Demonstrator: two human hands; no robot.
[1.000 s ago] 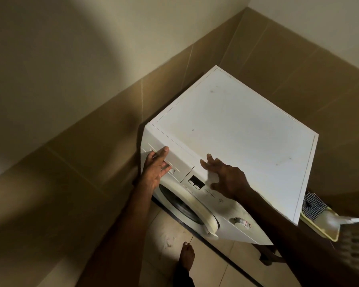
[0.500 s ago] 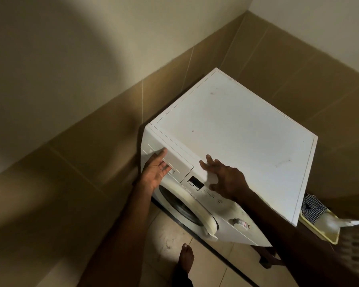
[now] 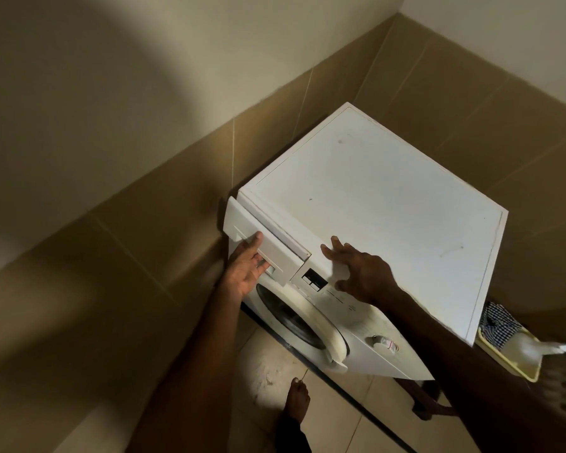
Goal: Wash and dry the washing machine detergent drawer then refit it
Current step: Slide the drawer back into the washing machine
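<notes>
My left hand (image 3: 247,271) hooks its fingers under the drawer (image 3: 265,243) front. The drawer sticks out a little from the washing machine (image 3: 389,207), pointing toward me. My right hand (image 3: 361,273) presses flat, fingers spread, beside it.

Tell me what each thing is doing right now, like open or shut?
Detergent drawer: pulled partly out.
Washing machine door: shut.
Left hand: fingers hooked in the drawer's handle.
Right hand: fingers spread at the washing machine top's front edge; contact unclear.
Yellow tray: on the floor, checked cloth inside.
</notes>
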